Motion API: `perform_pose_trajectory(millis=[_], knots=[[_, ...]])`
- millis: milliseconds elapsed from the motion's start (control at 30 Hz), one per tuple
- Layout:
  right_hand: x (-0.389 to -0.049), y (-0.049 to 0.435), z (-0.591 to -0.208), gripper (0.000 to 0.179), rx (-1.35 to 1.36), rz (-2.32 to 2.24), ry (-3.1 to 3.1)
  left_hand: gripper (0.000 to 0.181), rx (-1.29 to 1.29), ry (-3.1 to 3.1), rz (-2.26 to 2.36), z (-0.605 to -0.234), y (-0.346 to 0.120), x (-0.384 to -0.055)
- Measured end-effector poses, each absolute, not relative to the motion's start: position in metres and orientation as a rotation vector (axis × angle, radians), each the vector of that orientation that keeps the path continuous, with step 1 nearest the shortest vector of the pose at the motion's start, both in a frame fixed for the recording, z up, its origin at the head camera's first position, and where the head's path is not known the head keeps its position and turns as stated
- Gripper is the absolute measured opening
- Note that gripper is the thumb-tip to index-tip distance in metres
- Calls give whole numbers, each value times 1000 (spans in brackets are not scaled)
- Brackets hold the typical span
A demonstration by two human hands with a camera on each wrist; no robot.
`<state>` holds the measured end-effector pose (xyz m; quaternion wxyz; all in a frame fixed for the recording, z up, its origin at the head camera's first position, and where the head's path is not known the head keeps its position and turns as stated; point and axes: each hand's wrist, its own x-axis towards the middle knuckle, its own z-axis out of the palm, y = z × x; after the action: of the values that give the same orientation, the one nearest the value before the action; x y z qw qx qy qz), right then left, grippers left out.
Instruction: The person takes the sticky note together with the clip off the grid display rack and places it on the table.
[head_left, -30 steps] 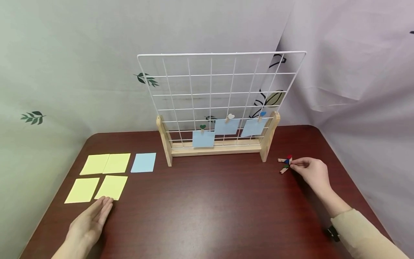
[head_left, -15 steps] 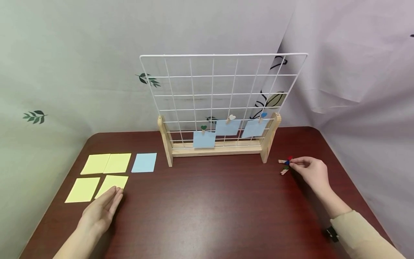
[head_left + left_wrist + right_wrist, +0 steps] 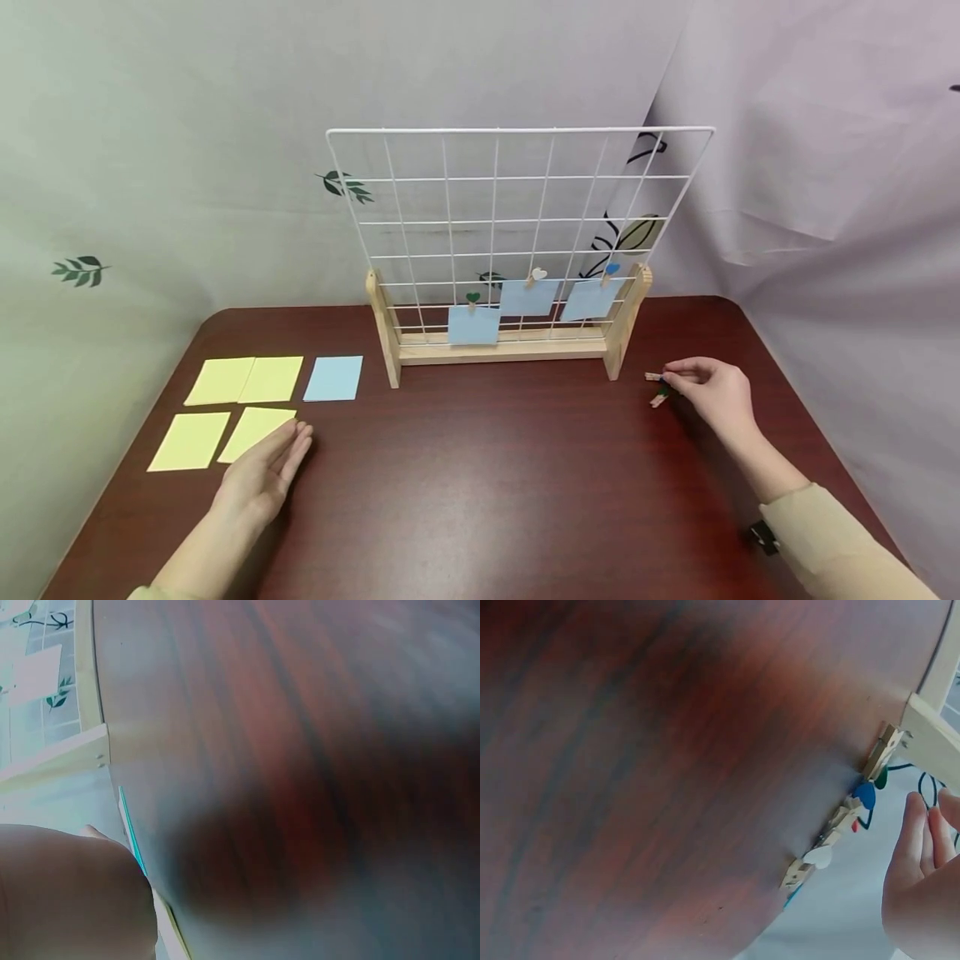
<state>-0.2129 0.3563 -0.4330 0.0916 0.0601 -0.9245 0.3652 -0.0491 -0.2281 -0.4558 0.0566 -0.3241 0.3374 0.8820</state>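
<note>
In the head view my left hand [image 3: 258, 479] is held sideways over the table, fingers extended, its tips just right of the lower yellow paper note [image 3: 251, 429]. It holds nothing. My right hand [image 3: 712, 396] hovers at several small wooden clothespins [image 3: 659, 400] with coloured hearts, partly hidden by its fingers in that view. The right wrist view shows the clothespins [image 3: 844, 817] lying in a row on the table, with green, blue, red and white hearts. There the fingers [image 3: 909, 832] appear apart from them, thumb near the fingertips, with nothing visible between.
A white wire grid rack [image 3: 495, 222] on a wooden stand [image 3: 502, 352] stands at the back. Several light blue notes [image 3: 474, 327] are clipped to it. One blue note [image 3: 333, 378] and more yellow notes [image 3: 189, 442] lie at the table's left.
My left hand has moved right and away from me, past the lower yellow note. My right hand has shifted slightly left over the clothespins, now covering the red heart in the head view.
</note>
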Motion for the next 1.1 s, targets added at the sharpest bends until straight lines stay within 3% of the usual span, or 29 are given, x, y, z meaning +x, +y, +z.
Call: perform_pose_trajectory(millis=[1100], knots=[[-210,313,-431,29,170,1402,-2742,35,-822,1300,2622,-447,-141,-100]])
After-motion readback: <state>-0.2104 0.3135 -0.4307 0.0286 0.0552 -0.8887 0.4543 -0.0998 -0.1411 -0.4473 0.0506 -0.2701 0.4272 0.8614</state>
